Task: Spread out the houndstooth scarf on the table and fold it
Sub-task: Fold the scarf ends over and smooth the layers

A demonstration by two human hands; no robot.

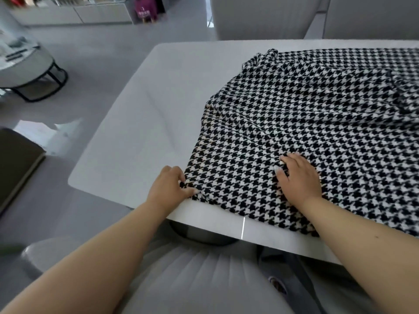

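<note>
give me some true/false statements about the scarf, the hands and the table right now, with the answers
1. The houndstooth scarf lies on a white table. True.
2. The left hand pinches the near left corner of the scarf. True.
3. The right hand is lifted clear of the cloth. False: it rests palm down on the scarf.
4. The scarf is already folded into a small neat square. False: it is spread wide over the table, with wrinkles and a bunched far edge.
5. The scarf covers the whole table. False: the left part of the table is bare.
</note>
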